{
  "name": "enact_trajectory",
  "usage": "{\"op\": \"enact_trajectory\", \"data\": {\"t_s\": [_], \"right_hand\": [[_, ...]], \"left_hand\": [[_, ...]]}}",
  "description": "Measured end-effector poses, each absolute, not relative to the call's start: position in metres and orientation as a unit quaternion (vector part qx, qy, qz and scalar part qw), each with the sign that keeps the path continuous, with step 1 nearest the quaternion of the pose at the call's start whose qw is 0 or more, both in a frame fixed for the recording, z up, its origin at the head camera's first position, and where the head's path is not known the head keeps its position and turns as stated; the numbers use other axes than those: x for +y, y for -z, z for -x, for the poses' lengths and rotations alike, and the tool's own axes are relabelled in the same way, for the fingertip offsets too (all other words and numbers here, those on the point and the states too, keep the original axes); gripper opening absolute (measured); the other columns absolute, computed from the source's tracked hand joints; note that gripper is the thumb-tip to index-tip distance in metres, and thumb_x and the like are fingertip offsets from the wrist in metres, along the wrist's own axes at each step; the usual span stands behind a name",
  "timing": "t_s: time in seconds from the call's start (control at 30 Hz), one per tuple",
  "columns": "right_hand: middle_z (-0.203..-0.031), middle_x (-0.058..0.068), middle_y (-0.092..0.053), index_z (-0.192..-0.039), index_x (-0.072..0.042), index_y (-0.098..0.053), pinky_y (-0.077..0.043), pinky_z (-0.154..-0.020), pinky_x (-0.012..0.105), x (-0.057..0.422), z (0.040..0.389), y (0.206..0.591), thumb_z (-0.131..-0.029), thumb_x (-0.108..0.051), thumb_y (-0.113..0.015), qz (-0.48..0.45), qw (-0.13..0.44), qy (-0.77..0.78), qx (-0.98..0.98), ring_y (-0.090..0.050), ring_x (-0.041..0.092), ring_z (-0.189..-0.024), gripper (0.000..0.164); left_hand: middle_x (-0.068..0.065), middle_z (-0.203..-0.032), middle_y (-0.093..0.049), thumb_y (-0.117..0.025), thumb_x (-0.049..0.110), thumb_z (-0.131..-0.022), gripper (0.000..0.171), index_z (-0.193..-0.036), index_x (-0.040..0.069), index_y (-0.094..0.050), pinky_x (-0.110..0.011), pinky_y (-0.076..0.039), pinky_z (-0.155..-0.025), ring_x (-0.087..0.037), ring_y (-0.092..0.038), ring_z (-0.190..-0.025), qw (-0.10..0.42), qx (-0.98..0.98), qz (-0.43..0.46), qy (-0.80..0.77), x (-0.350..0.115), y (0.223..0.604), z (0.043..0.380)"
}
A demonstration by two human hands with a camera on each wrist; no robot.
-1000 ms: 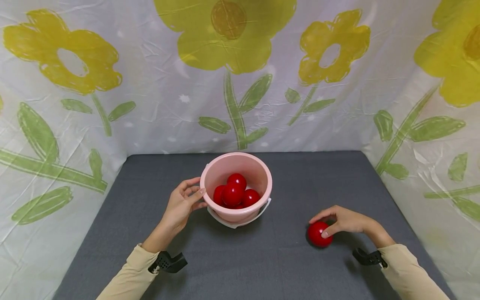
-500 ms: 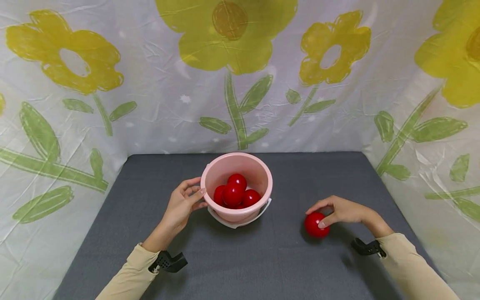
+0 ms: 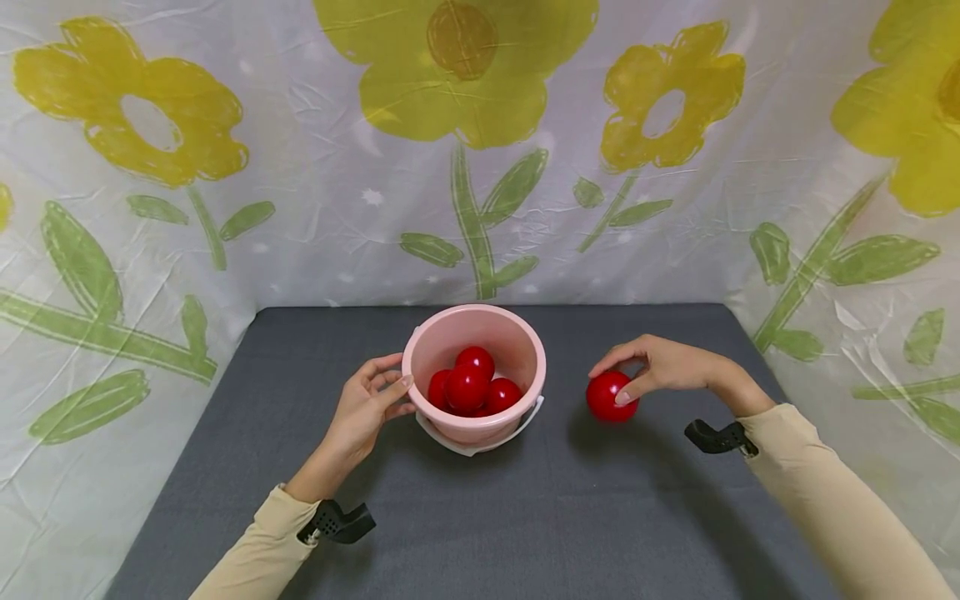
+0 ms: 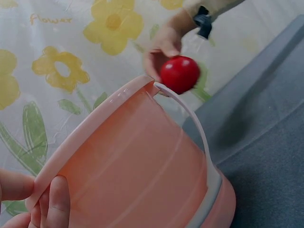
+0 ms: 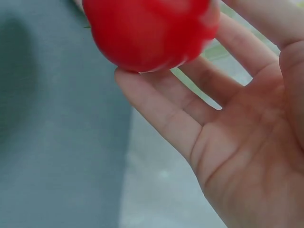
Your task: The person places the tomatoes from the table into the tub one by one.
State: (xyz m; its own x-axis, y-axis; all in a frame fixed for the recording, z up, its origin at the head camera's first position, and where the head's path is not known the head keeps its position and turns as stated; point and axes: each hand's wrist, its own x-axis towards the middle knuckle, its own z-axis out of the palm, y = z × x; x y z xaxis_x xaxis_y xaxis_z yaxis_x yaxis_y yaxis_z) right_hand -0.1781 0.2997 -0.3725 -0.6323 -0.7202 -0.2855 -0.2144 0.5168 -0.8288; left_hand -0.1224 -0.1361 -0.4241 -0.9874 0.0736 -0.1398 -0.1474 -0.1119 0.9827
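Note:
A pink bucket [image 3: 480, 429] with a white handle [image 4: 198, 123] stands on the dark grey cloth, and several glossy red balls [image 3: 467, 387] lie inside it. My left hand [image 3: 366, 408] pinches the left side of its rim between thumb and fingers. To the right of the bucket, my right hand [image 3: 667, 365] grips another red ball [image 3: 612, 397] by thumb and fingertips. That ball is raised off the table, its shadow falling on the cloth below. In the right wrist view the held ball [image 5: 152, 33] sits at the fingertips, away from the palm.
The dark grey cloth [image 3: 525, 533] covers the tabletop. A pale curtain [image 3: 322, 208] printed with yellow flowers hangs behind it and along both sides. Each wrist wears a black camera mount, such as the one at the right wrist [image 3: 720, 437].
My right hand has lifted the red ball off the cloth and carried it away from me and leftward, nearer the bucket. My left hand and the bucket have stayed in place.

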Motion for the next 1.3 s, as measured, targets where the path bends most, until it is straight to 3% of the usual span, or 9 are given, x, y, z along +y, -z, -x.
{"op": "enact_trajectory", "data": {"t_s": [0.2, 0.43, 0.77, 1.3], "right_hand": [[-0.134, 0.015, -0.061, -0.130, -0.012, -0.064, -0.062, -0.086, 0.033, 0.277, 0.195, 0.338, -0.085, -0.018, -0.078, 0.304, 0.297, 0.386, 0.819, -0.058, 0.029, -0.117, 0.047], [-0.134, 0.012, -0.060, -0.131, -0.012, -0.063, -0.062, -0.087, 0.036, 0.245, 0.214, 0.313, -0.085, -0.018, -0.078, 0.316, 0.311, 0.373, 0.815, -0.058, 0.031, -0.118, 0.048], [-0.128, 0.011, -0.065, -0.129, -0.009, -0.065, -0.062, -0.087, 0.035, 0.205, 0.234, 0.297, -0.086, -0.017, -0.077, 0.359, 0.300, 0.334, 0.819, -0.057, 0.027, -0.117, 0.046], [-0.134, 0.006, -0.063, -0.129, -0.015, -0.066, -0.058, -0.096, 0.036, 0.155, 0.258, 0.286, -0.088, -0.014, -0.074, 0.385, 0.335, 0.269, 0.817, -0.059, 0.023, -0.122, 0.042]], "left_hand": [[-0.001, -0.098, -0.060, -0.064, 0.002, -0.094, 0.052, -0.141, 0.001, -0.042, -0.022, -0.062, -0.068, -0.005, -0.065, -0.074, 0.072, 0.666, 0.032, -0.742, -0.138, 0.424, 0.123], [-0.001, -0.098, -0.059, -0.063, 0.001, -0.094, 0.051, -0.141, 0.001, -0.042, -0.023, -0.062, -0.068, -0.006, -0.065, -0.074, 0.073, 0.665, 0.035, -0.742, -0.139, 0.425, 0.124], [0.002, -0.096, -0.061, -0.065, 0.003, -0.093, 0.053, -0.141, 0.000, -0.042, -0.023, -0.062, -0.069, -0.005, -0.066, -0.074, 0.073, 0.668, 0.038, -0.740, -0.139, 0.426, 0.123], [0.001, -0.098, -0.061, -0.065, 0.001, -0.093, 0.053, -0.141, 0.001, -0.043, -0.023, -0.063, -0.068, -0.006, -0.067, -0.074, 0.076, 0.662, 0.037, -0.744, -0.137, 0.426, 0.123]]}}
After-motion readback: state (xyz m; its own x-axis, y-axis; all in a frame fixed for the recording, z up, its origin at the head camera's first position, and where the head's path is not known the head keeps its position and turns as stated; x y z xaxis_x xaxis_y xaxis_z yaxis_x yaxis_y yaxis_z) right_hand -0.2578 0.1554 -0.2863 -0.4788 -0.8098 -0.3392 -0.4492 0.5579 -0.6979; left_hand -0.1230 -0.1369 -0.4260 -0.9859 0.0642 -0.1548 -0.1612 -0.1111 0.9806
